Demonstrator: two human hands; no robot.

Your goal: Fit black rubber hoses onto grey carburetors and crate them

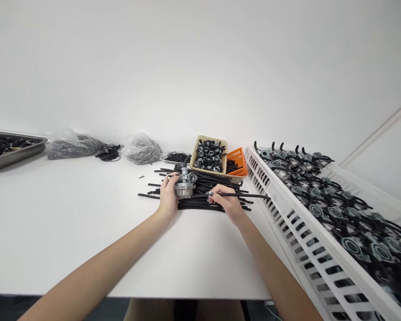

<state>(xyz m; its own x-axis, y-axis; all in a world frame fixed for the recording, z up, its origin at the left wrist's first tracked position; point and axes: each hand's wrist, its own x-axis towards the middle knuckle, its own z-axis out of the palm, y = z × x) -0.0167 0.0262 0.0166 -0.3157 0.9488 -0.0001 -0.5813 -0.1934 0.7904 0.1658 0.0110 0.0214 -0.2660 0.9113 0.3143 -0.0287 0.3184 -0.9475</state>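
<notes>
My left hand [169,194] is closed around a metal carburetor [185,189] with a black cap and tube on top, held upright over the table. In my right hand [225,201], thumb and fingers pinch a black rubber hose [249,195] near its left end; the rest of it sticks out to the right, toward the white crate. The left end of this hose lies close to the carburetor's lower body, and I cannot tell whether they touch. Beneath both hands lies a loose pile of black hoses [200,205].
A cream basket [193,167] of small black-and-metal parts stands behind the pile, beside an orange basket [243,162]. On the right is a long white crate [287,200] full of carburetors. Along the wall are plastic bags [142,149] of parts and a metal tray [20,155].
</notes>
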